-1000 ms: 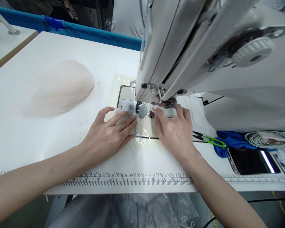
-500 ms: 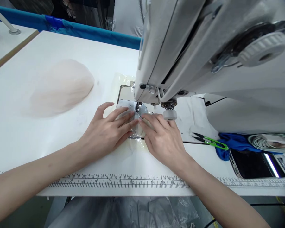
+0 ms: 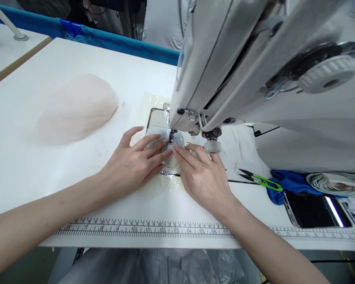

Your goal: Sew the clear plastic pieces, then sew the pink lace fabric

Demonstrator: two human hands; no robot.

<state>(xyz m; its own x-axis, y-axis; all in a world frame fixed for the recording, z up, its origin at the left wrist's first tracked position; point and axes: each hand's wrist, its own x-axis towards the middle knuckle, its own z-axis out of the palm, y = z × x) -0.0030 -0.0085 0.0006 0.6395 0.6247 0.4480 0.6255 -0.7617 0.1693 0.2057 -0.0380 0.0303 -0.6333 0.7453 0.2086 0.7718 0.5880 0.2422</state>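
Cloth (image 3: 172, 161), thin, see-through and hard to make out, under the fingertips by the foot (image 3: 172, 138) of the sewing machine (image 3: 207, 67), right of the table's (image 3: 130, 75) left edge. Left hand (image 3: 136, 161) laid flat, fingers spread; right hand (image 3: 204, 173) with fingers closer together, thumb hidden, no telling if pinching. Probably steadying before stitching; calls for even pressure, fingertips clear of the foot. Along the front edge, ruler strip (image 3: 148, 230) legible from 10 to 16; no readable brand.

White sewing m/c (image 3: 221, 67) is standing w/ head (image 3: 192, 85) over bed (image 3: 159, 117); clear film (image 3: 171, 169) (shiny, part. hidden) is lying nr needle plate (image 3: 180, 138).
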